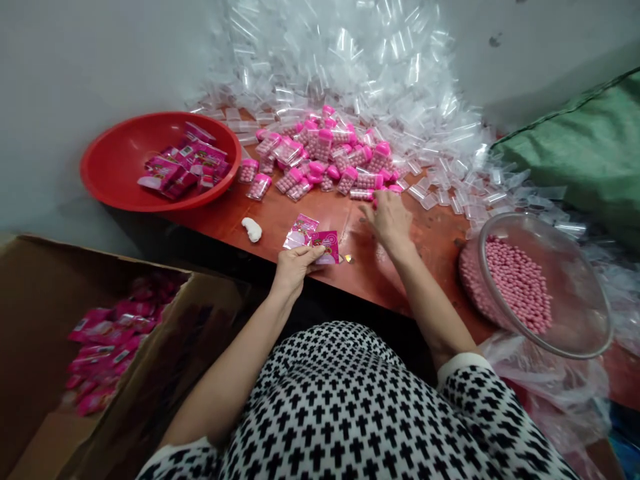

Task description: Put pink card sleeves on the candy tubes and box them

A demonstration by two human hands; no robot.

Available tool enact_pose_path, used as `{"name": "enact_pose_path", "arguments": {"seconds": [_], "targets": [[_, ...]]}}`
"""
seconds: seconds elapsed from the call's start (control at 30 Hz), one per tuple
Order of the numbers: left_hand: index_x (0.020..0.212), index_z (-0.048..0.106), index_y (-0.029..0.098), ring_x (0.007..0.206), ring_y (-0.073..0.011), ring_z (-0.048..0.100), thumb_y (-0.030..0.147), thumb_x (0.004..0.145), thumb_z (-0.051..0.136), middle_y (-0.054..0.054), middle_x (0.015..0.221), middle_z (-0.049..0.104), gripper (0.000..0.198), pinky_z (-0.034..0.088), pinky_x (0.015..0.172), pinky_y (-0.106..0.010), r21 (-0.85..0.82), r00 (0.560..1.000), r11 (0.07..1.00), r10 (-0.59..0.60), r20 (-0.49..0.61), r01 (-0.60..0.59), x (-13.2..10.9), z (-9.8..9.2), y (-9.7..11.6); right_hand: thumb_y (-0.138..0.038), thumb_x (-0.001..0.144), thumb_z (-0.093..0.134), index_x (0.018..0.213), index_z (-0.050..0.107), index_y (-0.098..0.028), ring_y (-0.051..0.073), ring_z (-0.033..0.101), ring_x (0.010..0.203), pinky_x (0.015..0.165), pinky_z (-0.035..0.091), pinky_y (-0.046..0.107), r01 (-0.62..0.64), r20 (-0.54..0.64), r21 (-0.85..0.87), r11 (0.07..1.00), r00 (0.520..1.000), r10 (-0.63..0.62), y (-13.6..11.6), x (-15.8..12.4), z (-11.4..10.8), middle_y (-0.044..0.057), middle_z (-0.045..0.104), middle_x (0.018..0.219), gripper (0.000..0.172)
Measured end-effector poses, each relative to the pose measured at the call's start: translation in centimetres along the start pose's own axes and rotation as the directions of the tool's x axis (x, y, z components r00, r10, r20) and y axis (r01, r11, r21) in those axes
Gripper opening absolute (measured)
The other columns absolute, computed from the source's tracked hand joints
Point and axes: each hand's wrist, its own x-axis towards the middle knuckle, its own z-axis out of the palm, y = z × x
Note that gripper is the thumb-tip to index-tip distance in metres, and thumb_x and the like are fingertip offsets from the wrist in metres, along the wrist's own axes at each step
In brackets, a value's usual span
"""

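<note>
1. The left hand (295,267) pinches a pink packet (328,244) between thumb and fingers, just above the near edge of the table (320,208).
2. A second packet (301,231) lies flat beside it, partly overlapped by the first in this view.
3. The right hand (393,223) reaches to the near edge of a heap of pink-capped bottles (325,147). Its thumb is spread away from the fingers; whether the fingertips grip a bottle, one cannot tell.
4. The bottles hold pink beads and lie jumbled, mostly on their sides.
5. Behind them, clear tubes (340,60) rise in a large mound.
6. At left, a red bowl (117,157) holds more packets; below it, a carton (205,293) holds pink packs.
7. A white lump (251,230) lies left of the second packet.
8. At right, a clear bowl (575,287) holds loose beads (517,280), near a green sack (580,147).
</note>
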Motion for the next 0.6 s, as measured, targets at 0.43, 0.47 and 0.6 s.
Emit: {"name": "enact_pose_path", "arguments": {"seconds": [0.43,0.47,0.6], "targets": [[0.070,0.065,0.013,0.064,-0.0130,0.066,0.021,0.071,0.081,-0.002,0.069,0.069,0.018,0.058,0.069,-0.028,-0.498,0.980,0.865,-0.149,-0.134,0.063,-0.9,1.1,1.0,-0.042,0.082,0.064,0.097,0.060,-0.017,0.020,0.066,0.064,0.064,0.054,0.037,-0.155,0.130,0.510,0.846,0.986,0.102,2.0,-4.8,-1.1,0.006,0.070,0.078,0.030],[0.072,0.065,0.013,0.066,-0.0136,0.068,0.020,0.074,0.079,-0.003,0.071,0.069,0.016,0.058,0.072,-0.030,-0.528,0.978,0.847,-0.162,-0.134,0.068,-1.0,1.3,1.0,-0.046,0.081,0.064,0.096,0.058,-0.018,0.018,0.065,0.057,0.059,0.055,0.034,-0.213,0.224,0.662,0.719,0.971,0.081,1.0,-6.5,-1.0,0.003,0.069,0.074,0.032],[0.075,0.065,0.013,0.068,-0.0130,0.068,0.019,0.078,0.075,-0.003,0.072,0.070,0.012,0.058,0.075,-0.028,-0.583,0.975,0.810,-0.178,-0.132,0.069,-1.1,1.7,0.9,-0.048,0.078,0.069,0.092,0.056,-0.020,0.013,0.063,0.050,0.049,0.054,0.025,-0.372,0.392,0.816,0.442,0.919,0.049,-2.7,-11.6,-0.3,-0.001,0.069,0.069,0.034]]}}
